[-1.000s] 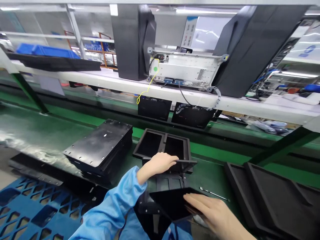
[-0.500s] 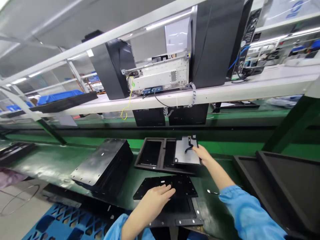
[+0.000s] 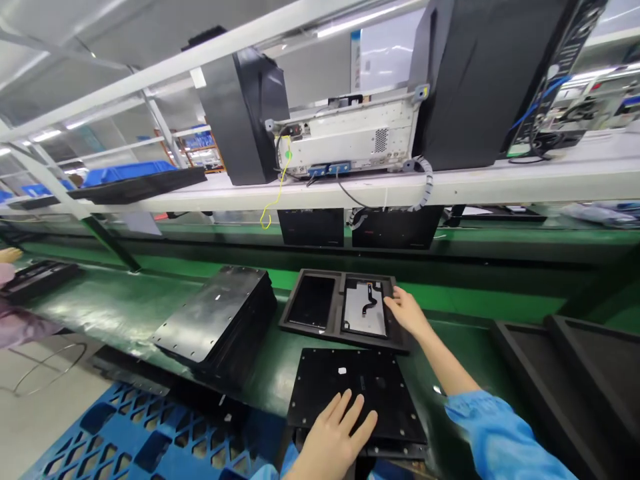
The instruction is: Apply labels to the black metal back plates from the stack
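Note:
My left hand (image 3: pixel 336 433) lies with spread fingers on a black plate (image 3: pixel 350 380) that has light dots along its edges and a small white label. The plate is closed down over a black frame-like base beneath it. My right hand (image 3: pixel 407 312) is at the right edge of a grey-backed display panel (image 3: pixel 358 319) with a black ribbon cable, thumb and fingers apart. This panel lies in the right recess of a black foam tray (image 3: pixel 336 293). A dark glossy panel (image 3: pixel 313 301) fills the left recess.
Left of the tray stands a stack of black plates (image 3: pixel 215 313). Empty-looking foam trays (image 3: pixel 530 373) lean at the right. Above runs a white shelf (image 3: pixel 310 193) carrying a metal device (image 3: pixel 345 143). At far left, a co-worker's sleeve (image 3: pixel 20 320) shows.
The display panel has gone from tilted in my right hand to flat in the tray's right recess. The black plate has come down flat, and my left hand's fingers have spread.

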Tool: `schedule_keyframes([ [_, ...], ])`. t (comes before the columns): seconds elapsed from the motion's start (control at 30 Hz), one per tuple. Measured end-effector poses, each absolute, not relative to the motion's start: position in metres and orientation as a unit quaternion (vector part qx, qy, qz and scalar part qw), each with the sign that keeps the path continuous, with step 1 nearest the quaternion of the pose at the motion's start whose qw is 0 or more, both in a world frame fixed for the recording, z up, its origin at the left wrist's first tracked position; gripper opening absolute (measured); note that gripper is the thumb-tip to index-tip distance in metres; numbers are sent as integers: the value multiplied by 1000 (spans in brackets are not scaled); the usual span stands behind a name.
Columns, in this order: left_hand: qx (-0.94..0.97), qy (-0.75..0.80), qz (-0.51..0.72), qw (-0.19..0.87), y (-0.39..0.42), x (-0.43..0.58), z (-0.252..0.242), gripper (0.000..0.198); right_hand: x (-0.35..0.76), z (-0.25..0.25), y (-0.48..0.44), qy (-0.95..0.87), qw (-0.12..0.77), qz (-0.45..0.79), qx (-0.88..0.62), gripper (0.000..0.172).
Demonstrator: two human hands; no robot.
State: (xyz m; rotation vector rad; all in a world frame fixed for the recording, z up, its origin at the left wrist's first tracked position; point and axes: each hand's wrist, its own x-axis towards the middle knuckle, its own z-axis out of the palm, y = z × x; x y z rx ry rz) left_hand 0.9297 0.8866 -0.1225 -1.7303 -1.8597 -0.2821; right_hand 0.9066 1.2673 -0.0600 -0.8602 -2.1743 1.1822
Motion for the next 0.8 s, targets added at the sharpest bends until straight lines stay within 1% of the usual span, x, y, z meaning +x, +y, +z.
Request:
schedule_keyframes([
  [0.07,-633,-697,-124,313,883,936,-131,44,954,-61,1252,-814,225,436,-312,55],
  [0.1,-626,-696,-136,324,882,939,-135,43,977,-65,1240,-819,169,451,-312,58],
  [0.17,-618,-691,-161,340,881,945,-145,40,1016,-75,1209,-814,27,468,-343,72],
  [0.2,-615,-687,-174,346,881,947,-149,39,1028,-81,1192,-807,-13,468,-360,77],
  [0.23,-611,-685,-189,350,882,949,-153,38,1037,-87,1176,-798,-20,472,-374,79],
  [0.27,-605,-684,-203,353,883,951,-156,36,1041,-93,1162,-788,-9,484,-381,80],
  [0.33,-598,-686,-219,350,885,953,-158,34,1042,-102,1141,-750,37,538,-382,84],
  [0.37,-600,-689,-220,342,885,953,-157,34,1041,-105,1134,-725,49,574,-378,89],
  [0.43,-611,-696,-224,305,883,953,-151,32,1040,-109,1128,-681,49,629,-370,102],
  [0.5,-613,-707,-252,247,873,951,-142,31,1041,-110,1128,-689,57,629,-354,107],
  [0.57,-575,-730,-308,206,857,949,-135,34,1042,-109,1130,-748,75,564,-341,102],
  [0.63,-482,-770,-368,200,834,948,-135,34,1042,-106,1130,-816,76,464,-337,94],
  [0.73,-270,-836,-434,198,797,948,-145,30,1041,-93,1126,-886,38,314,-338,85],
  [0.8,-146,-864,-463,136,778,949,-153,31,1045,-74,1125,-916,2,208,-343,83],
])
